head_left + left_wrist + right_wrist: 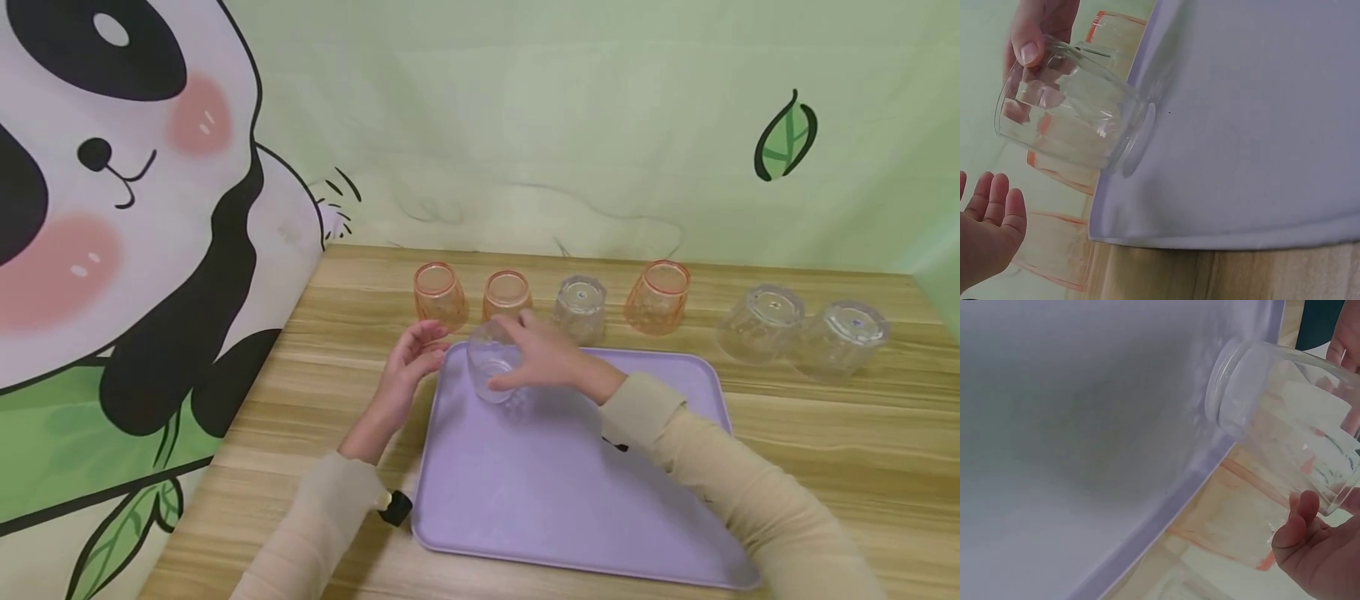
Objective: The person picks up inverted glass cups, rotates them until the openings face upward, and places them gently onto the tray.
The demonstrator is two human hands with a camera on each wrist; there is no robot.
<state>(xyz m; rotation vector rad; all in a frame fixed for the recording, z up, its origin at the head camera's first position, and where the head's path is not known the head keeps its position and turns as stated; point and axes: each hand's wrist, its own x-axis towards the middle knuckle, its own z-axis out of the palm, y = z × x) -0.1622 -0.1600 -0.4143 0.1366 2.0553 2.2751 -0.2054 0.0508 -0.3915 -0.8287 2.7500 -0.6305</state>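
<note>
A clear drinking glass (pixel 486 358) stands mouth-up over the far left corner of the lilac tray (pixel 570 500), its base close over the tray surface. My right hand (pixel 543 354) grips it near the rim, with thumb and fingers on opposite sides. The thumb shows against the glass wall in the left wrist view. Just left of the glass and tray edge is my left hand (pixel 405 367), its fingers loosely bent and holding nothing. In the left wrist view, that hand (pixel 991 231) shows its fingers apart from the glass (pixel 1072 106).
Behind the tray, a row holds orange-tinted glasses (pixel 438 298) (pixel 508 292) (pixel 657 298) and a clear upturned glass (pixel 581 308). Two more clear upturned glasses (pixel 761 323) (pixel 840 340) stand at the right. The wooden table (pixel 862 467) meets a panda-printed backdrop (pixel 525 125).
</note>
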